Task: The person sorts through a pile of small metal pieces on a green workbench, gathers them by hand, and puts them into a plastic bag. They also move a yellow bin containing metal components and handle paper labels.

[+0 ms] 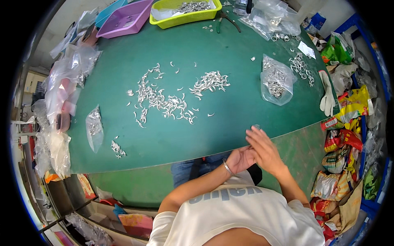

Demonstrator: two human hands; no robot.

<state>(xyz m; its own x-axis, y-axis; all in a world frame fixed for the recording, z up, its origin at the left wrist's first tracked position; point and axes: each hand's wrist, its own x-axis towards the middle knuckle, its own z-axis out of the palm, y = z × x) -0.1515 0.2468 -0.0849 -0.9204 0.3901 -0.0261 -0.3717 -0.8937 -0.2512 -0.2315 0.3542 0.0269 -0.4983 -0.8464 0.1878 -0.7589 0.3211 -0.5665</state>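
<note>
My left hand (pixel 240 160), with a bracelet at the wrist, is at the table's near edge, palm partly turned up. Its fingers are mostly hidden behind my right hand (pixel 264 151). The right hand lies against it, fingers stretched out over the edge and slightly blurred. A small clear thing (pixel 256 126) shows at the right fingertips, too unclear to name. Farther off on the green table (pixel 230 139), small curved silvery metal pieces lie in a wide loose pile (pixel 164 102) and a tighter pile (pixel 211 82). A little group of metal pieces (pixel 117 149) lies at the near left.
Clear bags of metal parts stand at right (pixel 277 82) and left (pixel 95 128). A white glove (pixel 327 96) lies at the right edge. Purple (pixel 123 26) and yellow (pixel 186 18) baskets and green-handled pliers (pixel 221 23) are at the back. Packed shelves (pixel 363 135) flank the right.
</note>
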